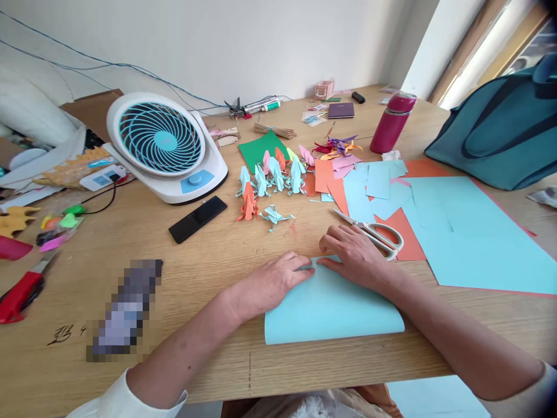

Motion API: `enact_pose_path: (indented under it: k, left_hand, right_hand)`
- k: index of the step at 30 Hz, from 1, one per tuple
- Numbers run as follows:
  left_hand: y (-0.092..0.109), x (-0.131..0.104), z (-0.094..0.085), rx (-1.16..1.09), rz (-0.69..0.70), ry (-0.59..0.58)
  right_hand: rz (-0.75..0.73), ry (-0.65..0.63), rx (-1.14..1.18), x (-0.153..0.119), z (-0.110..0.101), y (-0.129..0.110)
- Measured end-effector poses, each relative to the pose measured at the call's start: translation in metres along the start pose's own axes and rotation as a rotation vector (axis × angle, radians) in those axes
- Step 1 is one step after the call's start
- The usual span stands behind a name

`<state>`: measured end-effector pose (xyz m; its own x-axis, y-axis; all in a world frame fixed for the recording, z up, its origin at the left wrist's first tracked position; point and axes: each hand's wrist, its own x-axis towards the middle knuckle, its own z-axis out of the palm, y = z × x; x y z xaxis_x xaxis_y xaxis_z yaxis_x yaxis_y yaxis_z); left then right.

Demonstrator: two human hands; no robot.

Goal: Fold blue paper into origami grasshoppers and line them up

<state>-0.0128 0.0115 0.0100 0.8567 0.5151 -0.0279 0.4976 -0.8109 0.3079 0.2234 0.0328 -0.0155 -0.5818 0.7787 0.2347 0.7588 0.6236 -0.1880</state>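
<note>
A light-blue sheet of paper (335, 313) lies bent over on itself at the table's front, its near edge a rounded, uncreased fold. At its far edge my left hand (282, 276) pinches the paper, fingers close together. My right hand (350, 249) grips the same edge just to the right, its thumb on the sheet and its fingers curled beyond it. Their fingertips nearly meet. White-handled scissors (383, 237) lie just behind my right hand. Beyond the hands stand several folded paper figures (275, 174), mostly light blue, with an orange one (248, 202) in front.
Large blue sheets (487, 232) and orange offcuts spread to the right, before a teal bag (505, 128) and a magenta bottle (393, 123). Leftward are a fan (165, 142), a black phone (198, 219), a pixelated object (126, 313) and a red-handled cutter (21, 293).
</note>
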Motion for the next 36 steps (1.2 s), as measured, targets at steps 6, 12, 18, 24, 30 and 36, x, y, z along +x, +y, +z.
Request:
enact_pose_path:
  k: [6,12,18,24,30,36]
  left_hand:
    - [0.012,0.014,-0.003,0.040,-0.038,-0.068]
    - [0.020,0.018,0.000,0.241,-0.057,-0.085]
    - [0.023,0.019,0.011,0.343,-0.080,-0.024]
    - [0.022,0.018,0.013,0.323,-0.043,0.014]
    - [0.019,0.015,0.018,0.346,-0.028,0.029]
    - [0.019,0.013,0.023,0.378,-0.036,0.026]
  right_hand:
    - [0.197,0.194,0.348,-0.016,-0.031,0.008]
    - [0.244,0.153,0.356,-0.068,-0.059,-0.006]
    - [0.075,0.012,0.318,-0.099,-0.044,-0.033]
    - [0.098,0.021,0.256,-0.099,-0.034,-0.036]
    - [0.238,-0.005,0.234,-0.104,-0.028,-0.027]
    - [0.249,-0.022,0.210,-0.105,-0.028,-0.029]
